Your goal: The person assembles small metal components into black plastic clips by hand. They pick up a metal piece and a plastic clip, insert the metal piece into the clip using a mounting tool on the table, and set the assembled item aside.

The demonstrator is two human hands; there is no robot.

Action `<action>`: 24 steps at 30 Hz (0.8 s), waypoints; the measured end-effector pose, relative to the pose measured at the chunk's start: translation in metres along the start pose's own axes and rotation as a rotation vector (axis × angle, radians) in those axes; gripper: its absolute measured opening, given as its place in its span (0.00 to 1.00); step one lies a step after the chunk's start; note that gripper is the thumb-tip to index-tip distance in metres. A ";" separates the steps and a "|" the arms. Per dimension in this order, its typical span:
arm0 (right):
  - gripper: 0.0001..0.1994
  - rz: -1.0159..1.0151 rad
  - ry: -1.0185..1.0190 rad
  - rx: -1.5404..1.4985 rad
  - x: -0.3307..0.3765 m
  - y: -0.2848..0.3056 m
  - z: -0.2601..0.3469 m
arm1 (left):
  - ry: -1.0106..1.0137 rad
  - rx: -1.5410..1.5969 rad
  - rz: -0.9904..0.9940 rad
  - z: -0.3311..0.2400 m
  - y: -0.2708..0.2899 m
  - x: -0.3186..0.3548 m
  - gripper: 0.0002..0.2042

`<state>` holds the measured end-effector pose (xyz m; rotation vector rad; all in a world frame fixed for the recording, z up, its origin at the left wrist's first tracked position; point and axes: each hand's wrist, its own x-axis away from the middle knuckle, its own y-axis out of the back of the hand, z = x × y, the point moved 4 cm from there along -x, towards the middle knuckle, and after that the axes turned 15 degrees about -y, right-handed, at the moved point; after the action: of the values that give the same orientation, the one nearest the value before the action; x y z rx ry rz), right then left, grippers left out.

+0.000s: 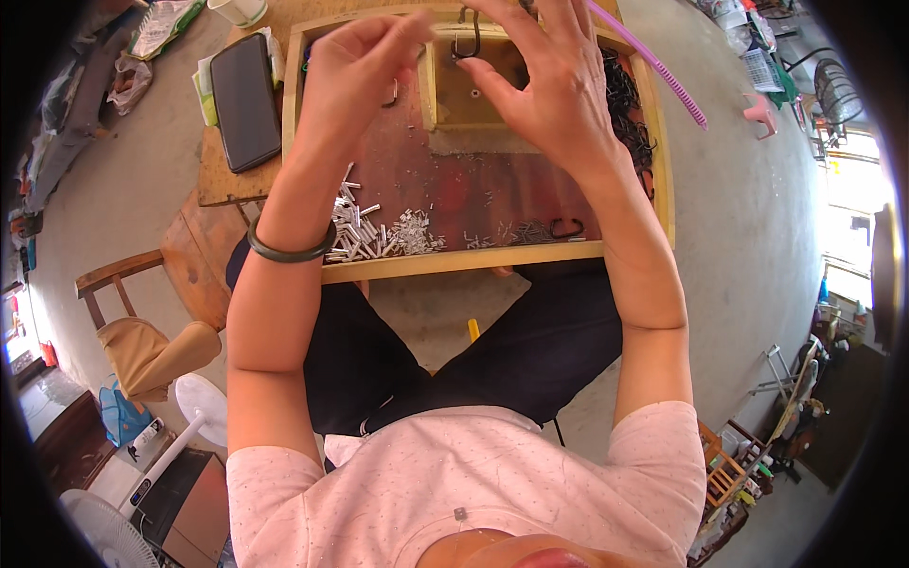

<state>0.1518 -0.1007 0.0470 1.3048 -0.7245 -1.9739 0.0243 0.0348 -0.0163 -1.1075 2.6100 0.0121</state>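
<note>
My left hand (365, 59) is over the left part of a shallow wooden tray (473, 258), thumb and fingers pressed together. Its fingertips are slightly blurred, and whatever is between them cannot be made out. In my right hand (561, 90), a black hook (476, 36) sits between thumb and fingers, whose tips partly leave the picture at the top. Between the hands stands a raised wooden block (464, 112) with a small round fitting on it. Silvery metal pins (355, 227) and tiny metal bits (414, 233) lie heaped in the tray's near left corner.
Black hooks (625, 104) are piled along the tray's right side; a loose black piece (568, 228) lies near its front edge. Left of the tray are a phone (246, 102) and a white cup (239, 9). A purple ribbed strip (668, 80) extends past the right edge.
</note>
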 end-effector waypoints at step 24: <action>0.25 0.027 -0.063 0.052 0.004 -0.024 -0.016 | -0.067 -0.217 0.122 0.033 -0.009 -0.007 0.12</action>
<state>0.1601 -0.0904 0.0218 1.2612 -0.8252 -1.9944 0.0439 0.0377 -0.0448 -0.9940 2.6585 0.3614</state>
